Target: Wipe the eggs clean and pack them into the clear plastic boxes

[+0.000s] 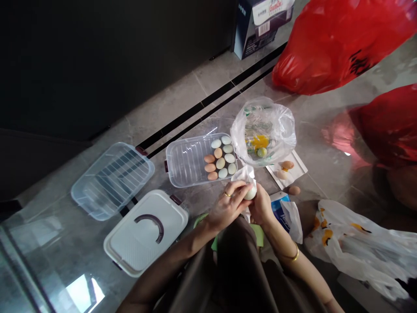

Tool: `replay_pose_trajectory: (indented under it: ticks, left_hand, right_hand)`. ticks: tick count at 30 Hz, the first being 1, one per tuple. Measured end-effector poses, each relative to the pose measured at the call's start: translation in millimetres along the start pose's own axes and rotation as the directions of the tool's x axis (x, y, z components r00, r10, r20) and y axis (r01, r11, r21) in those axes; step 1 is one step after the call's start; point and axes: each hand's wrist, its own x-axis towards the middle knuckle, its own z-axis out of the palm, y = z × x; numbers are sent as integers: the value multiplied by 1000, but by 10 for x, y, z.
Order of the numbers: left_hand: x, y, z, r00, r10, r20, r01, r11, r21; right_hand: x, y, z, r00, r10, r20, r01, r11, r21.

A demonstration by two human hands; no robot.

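A pale egg (250,192) is held between my two hands, with a white tissue (245,174) around part of it. My left hand (230,202), wearing a ring, has its fingers bent over the egg from the left. From the right, my right hand (260,203) closes on the same egg; its fingertips are partly hidden. Just beyond my hands, a clear plastic container (185,161) holds several brown and pale eggs in rows at its right end. An open clear plastic bag (283,130) beside it has a greenish egg (262,152) and yellow yolk inside.
A brown egg (294,190) lies near a white sheet (298,167) bearing eggs and yolk. A blue tissue pack (282,211) is close to my right hand. Left are a white lid (130,239) and another clear container (110,178). Red bags (329,48) and a box (244,30) stand beyond.
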Motion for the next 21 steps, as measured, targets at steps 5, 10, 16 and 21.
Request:
replay_pose_trajectory:
  ticks: [5,10,16,21]
  left_hand:
    - [63,-52,-18,996,60,-72,-67,993,-94]
    - [133,-107,-142,996,-94,7,94,985,-146]
    - [151,-94,-185,995,31,100,-48,984,171]
    - [79,-20,-84,998,59,-8,-58,988,145]
  right_hand:
    - [10,-56,-5,986,116,121,-134,979,155]
    - [26,-57,-84,982,-185,-32,177,968,-177]
    - [-62,-115,-96,921,-384,60,373,829,-417]
    - [-26,-126,-24,978,-206,-42,193,960,-205]
